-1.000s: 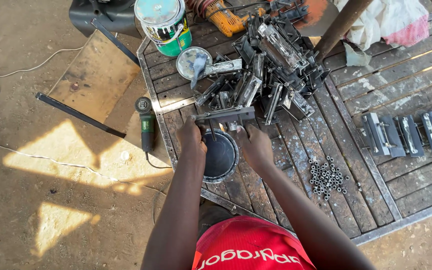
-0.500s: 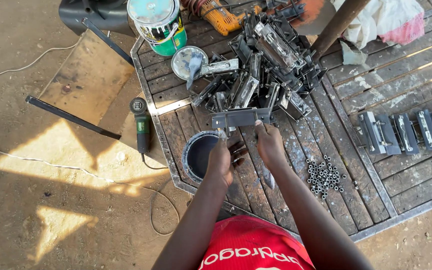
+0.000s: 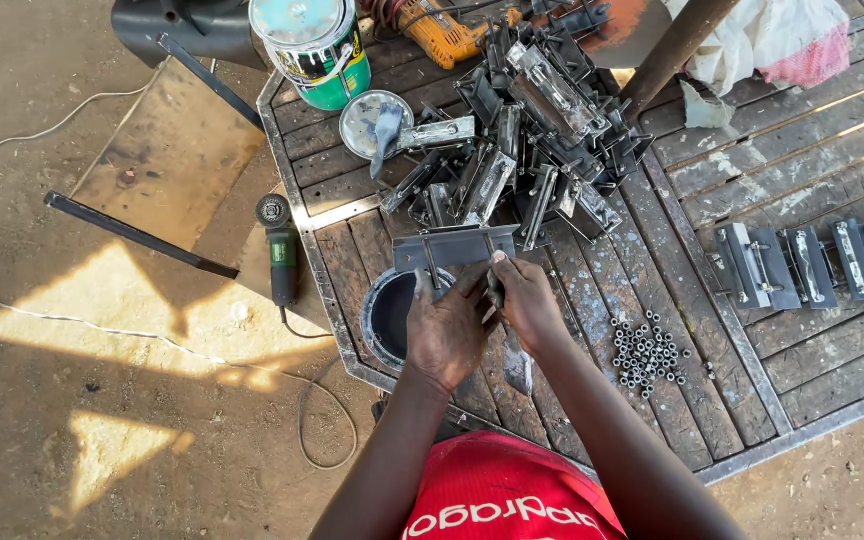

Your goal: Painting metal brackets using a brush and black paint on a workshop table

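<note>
paint can [image 3: 314, 48] behind bowl [image 3: 392, 315] | nuts [image 3: 644, 352] right | grinder [image 3: 280, 250] left

Metal pile [image 3: 532, 130] crowds ahead; bare planks [image 3: 752, 170], seemingly, open rightward.

Around us we see a green-sided paint can with a pale lid [image 3: 314, 45], an orange power drill [image 3: 439, 33], a green angle grinder [image 3: 280, 252] on the ground, a scatter of small steel nuts [image 3: 645, 352], and white-and-pink cloth [image 3: 774, 42].
</note>
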